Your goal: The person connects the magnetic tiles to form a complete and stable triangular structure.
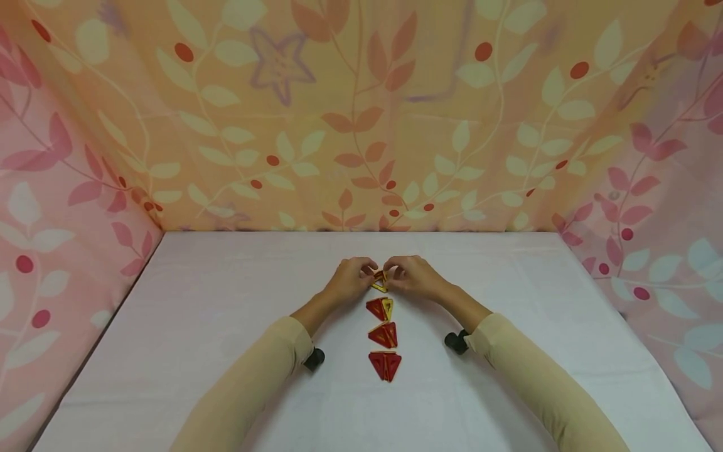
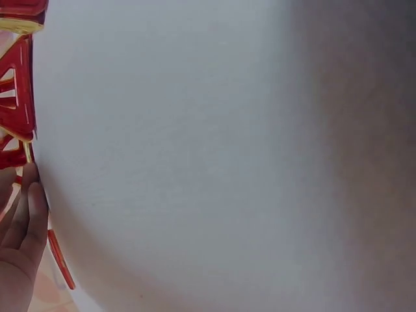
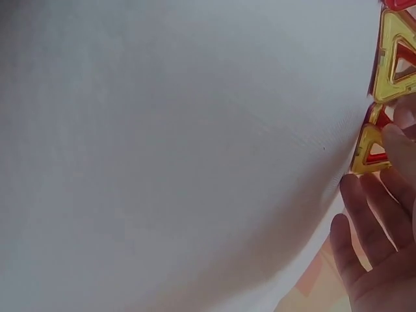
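At the far end of a short column of magnetic triangle tiles, both hands meet over a small pyramid of yellow and red tiles (image 1: 380, 286). My left hand (image 1: 350, 279) pinches its left side with curled fingers. From the right, my right hand (image 1: 417, 277) grips the same tiles; in the right wrist view its thumb lies by a yellow tile (image 3: 366, 151) and its fingers reach around the far side. The left wrist view catches the left fingers (image 2: 32, 214) only at its edge, beside red tiles (image 2: 27, 97), with a narrow red strip (image 2: 62, 260) beyond them.
Nearer me stand a red and yellow tile pyramid (image 1: 380, 309), a mostly red one (image 1: 384, 336) and a red one (image 1: 385, 365), lined up on the white tabletop (image 1: 226, 326). Patterned cloth (image 1: 361, 125) hangs behind and along both sides.
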`<state>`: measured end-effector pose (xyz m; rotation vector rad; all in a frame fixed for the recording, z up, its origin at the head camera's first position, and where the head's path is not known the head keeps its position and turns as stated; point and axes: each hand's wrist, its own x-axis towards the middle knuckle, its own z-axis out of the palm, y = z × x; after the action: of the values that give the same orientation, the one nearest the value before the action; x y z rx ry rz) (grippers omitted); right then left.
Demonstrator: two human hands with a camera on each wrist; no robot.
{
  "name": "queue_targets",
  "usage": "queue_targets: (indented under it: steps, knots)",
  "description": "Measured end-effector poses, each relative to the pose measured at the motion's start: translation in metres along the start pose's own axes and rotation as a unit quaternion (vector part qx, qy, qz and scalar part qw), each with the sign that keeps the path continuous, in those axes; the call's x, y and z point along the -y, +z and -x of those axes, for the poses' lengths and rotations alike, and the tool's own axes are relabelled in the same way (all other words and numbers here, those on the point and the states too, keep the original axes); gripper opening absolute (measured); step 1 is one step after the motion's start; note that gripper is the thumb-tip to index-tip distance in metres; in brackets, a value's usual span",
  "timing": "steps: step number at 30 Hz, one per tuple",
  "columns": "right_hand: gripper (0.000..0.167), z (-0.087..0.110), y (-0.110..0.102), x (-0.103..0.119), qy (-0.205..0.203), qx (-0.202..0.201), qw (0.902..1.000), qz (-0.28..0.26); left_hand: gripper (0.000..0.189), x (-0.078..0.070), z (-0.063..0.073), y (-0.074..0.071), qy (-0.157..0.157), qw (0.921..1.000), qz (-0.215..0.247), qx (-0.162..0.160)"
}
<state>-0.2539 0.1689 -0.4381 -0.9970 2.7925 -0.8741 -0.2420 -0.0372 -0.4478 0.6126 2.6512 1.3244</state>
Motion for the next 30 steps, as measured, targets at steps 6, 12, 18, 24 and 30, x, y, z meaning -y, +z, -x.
queue_targets:
  steps: [6, 12, 18, 24, 30]
  knots:
    - [0.031, 0.002, 0.001, -0.003, -0.009, 0.006, 0.9999, -0.009, 0.028, -0.002, 0.003, 0.000, 0.007, 0.9999, 0.014, 0.000]
    - [0.028, 0.005, -0.002, -0.006, 0.004, 0.007, 0.9999, -0.014, 0.038, -0.003, 0.005, -0.001, -0.004, 0.9988, 0.047, 0.012]
    - [0.030, 0.006, -0.003, -0.010, 0.020, 0.024, 0.9993, -0.022, 0.044, -0.004, 0.005, -0.001, -0.006, 0.9958, 0.077, 0.048]
    - [0.034, 0.007, -0.002, -0.008, 0.034, 0.020, 0.9990, -0.022, 0.046, -0.004, 0.003, -0.001, 0.001, 0.9944, 0.080, 0.069]
    - [0.035, 0.008, -0.002, -0.007, 0.030, 0.014, 0.9994, -0.006, 0.045, 0.000, 0.001, -0.011, 0.021, 0.9963, 0.074, 0.038]
